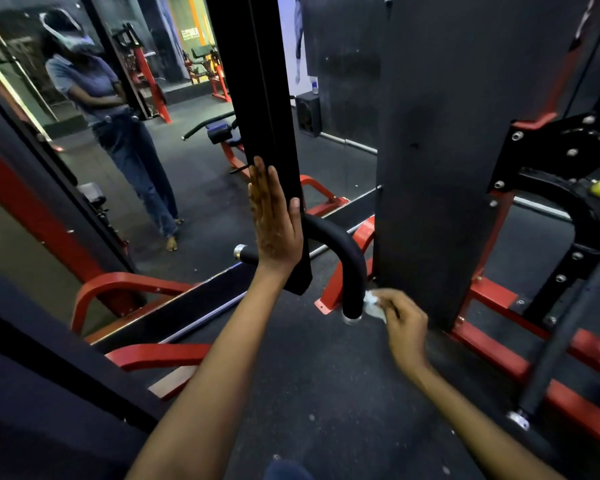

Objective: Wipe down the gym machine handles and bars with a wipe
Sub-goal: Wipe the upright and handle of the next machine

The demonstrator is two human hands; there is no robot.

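A black padded U-shaped handle point(340, 247) with chrome end caps hangs behind a black vertical post point(267, 109) in the head view. My left hand point(272, 220) lies flat against the post, fingers straight and pointing up, thumb on the post's right face. My right hand point(400, 320) pinches a crumpled white wipe point(373, 303) and holds it against the lower right end of the handle, just above its chrome cap point(352, 318).
A tall black weight-stack cover point(440, 168) stands right of the handle. Red frame rails point(534, 362) run along the floor at right, with a black bar point(565, 327) leaning across them. A wall mirror point(125, 133) at left reflects a person and other machines.
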